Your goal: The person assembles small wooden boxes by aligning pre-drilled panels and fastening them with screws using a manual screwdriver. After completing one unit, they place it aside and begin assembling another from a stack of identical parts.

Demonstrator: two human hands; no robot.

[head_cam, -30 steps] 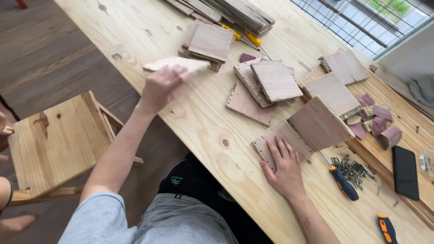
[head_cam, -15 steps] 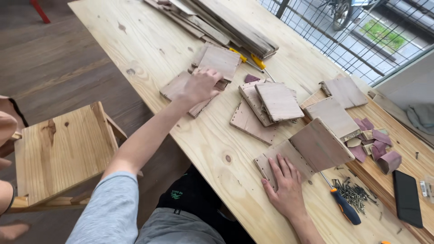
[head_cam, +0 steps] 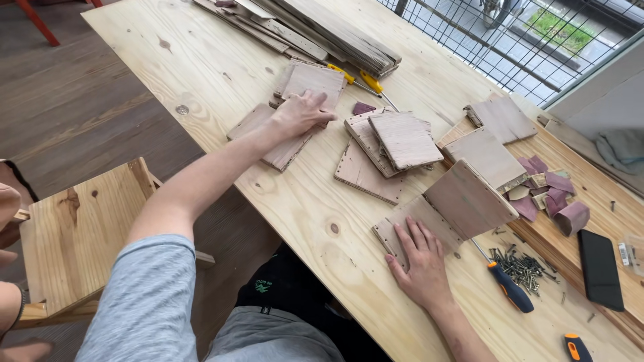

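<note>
Left hand now on panel

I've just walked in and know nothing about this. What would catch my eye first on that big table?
First, the person's two bare hands: the left hand reaches far out and lies on a flat wooden panel near the table's far side, while the right hand presses flat on another panel at the near edge. Between them lie stacked square panels, and to the right a blue-handled screwdriver beside a heap of dark screws.
</note>
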